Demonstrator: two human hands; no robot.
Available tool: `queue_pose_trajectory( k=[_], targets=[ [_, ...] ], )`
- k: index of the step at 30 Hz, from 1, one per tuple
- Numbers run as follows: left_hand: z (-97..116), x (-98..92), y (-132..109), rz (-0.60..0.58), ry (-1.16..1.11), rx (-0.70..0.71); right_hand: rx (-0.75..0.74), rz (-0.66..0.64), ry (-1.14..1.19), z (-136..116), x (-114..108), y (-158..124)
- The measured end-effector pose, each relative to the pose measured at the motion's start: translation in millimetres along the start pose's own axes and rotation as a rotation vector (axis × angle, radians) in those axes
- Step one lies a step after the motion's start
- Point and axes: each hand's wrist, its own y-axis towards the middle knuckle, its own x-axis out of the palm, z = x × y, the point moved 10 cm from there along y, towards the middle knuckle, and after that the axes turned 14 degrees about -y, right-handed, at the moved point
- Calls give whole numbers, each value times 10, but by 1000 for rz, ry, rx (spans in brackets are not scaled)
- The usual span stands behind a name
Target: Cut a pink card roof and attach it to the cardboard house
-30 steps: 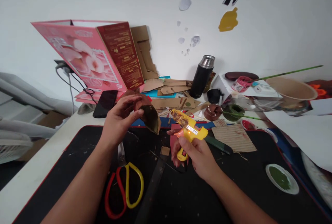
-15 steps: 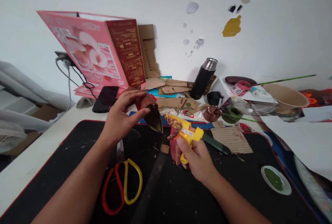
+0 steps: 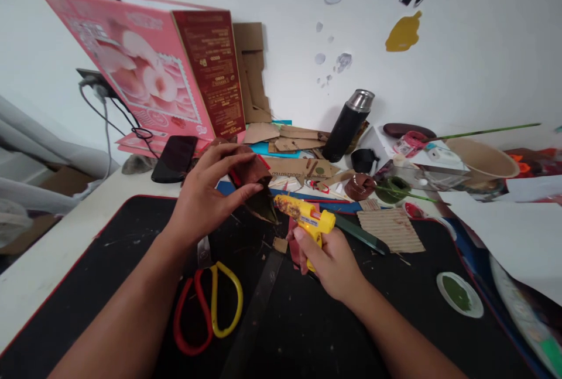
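Note:
My left hand (image 3: pixel 204 194) grips a painted piece (image 3: pixel 259 175), reddish-brown with a dark green pointed part (image 3: pixel 263 208) at its lower end; fingers hide much of it. In my right hand (image 3: pixel 336 262) is a yellow hot glue gun (image 3: pixel 302 214), its smeared nozzle aimed left, close to the green tip. Whether nozzle and piece touch I cannot tell. Below them lie a small cardboard square (image 3: pixel 280 244) and a flat reddish strip (image 3: pixel 294 229), partly behind the gun. Scissors (image 3: pixel 237 303) with one red and one yellow handle rest under my left forearm.
A dark ruler-like strip (image 3: pixel 252 320) lies on the black mat (image 3: pixel 307 332). Right of the gun are a dark green tool (image 3: pixel 360 232), corrugated cardboard (image 3: pixel 390 229) and green paint in a dish (image 3: pixel 459 296). Behind stand a black thermos (image 3: pixel 346 127), paint jars (image 3: pixel 360 185) and a pink box (image 3: pixel 149 68).
My left hand has turned the piece, showing more of its reddish side. The glue gun's nozzle has shifted slightly left. The whole view has also shifted a little.

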Motion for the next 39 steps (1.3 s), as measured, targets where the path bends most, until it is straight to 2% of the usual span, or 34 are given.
queue_pose_trajectory(
  k=[12, 23, 31, 34, 39],
  targets=[
    [-42, 23, 16, -4, -103, -66, 32, 0, -246, -128, 11, 50],
    [-128, 74, 10, -79, -72, -96, -76, 14, -462, -294, -17, 85],
    [-215, -50, 48, -4, -217, -229, -153, -21, -444, -365, 18, 34],
    [-258, -52, 38, -36, -228, -250, -160, -1, -423, -406, -14, 16],
    [-211, -47, 102, -139, -148, -198, -163, -35, -460, -452, -36, -49]
  ],
)
